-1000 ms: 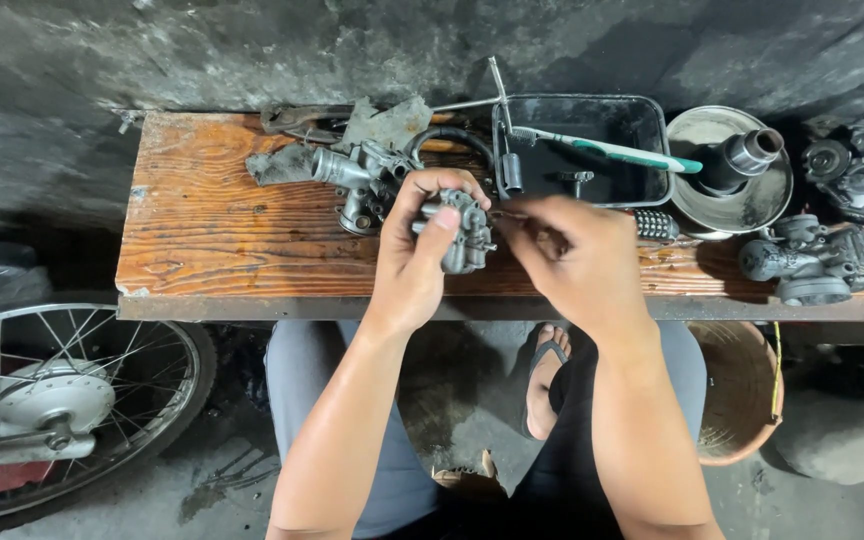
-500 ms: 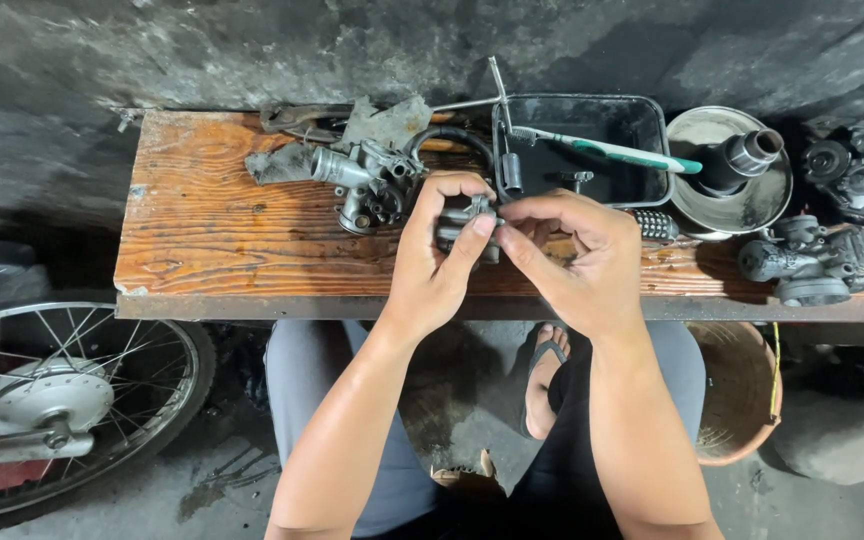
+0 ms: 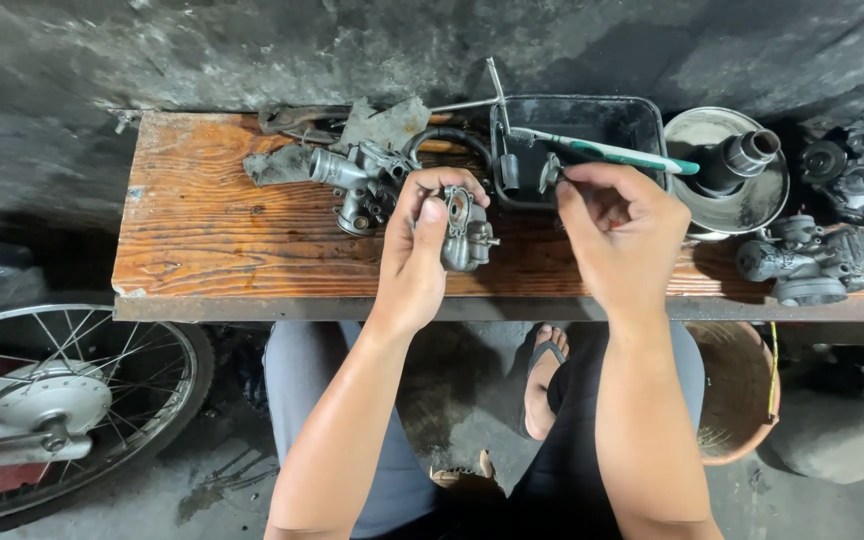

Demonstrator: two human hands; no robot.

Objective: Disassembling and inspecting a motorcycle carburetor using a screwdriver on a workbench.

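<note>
My left hand point(image 3: 417, 250) grips a small grey metal carburetor body point(image 3: 466, 232) and holds it upright just above the wooden bench point(image 3: 212, 235). My right hand point(image 3: 620, 225) is apart from it, to the right, with thumb and fingertips pinched together at about the rim of a black rectangular tray point(image 3: 592, 120). Whether a small part sits in that pinch I cannot tell. A green-handled toothbrush point(image 3: 607, 152) lies across the tray, just above my right hand.
Another carburetor point(image 3: 357, 180) and a dirty rag point(image 3: 382, 125) lie behind my left hand. A round metal bowl point(image 3: 727, 170) with a dark cylinder stands right of the tray, with more carburetors point(image 3: 817, 262) further right. A spoked wheel point(image 3: 62, 400) rests on the floor at left.
My hands have parted. The right hand left the carburetor body and moved up and to the right toward the tray, while the left hand kept hold and turned the part upright.
</note>
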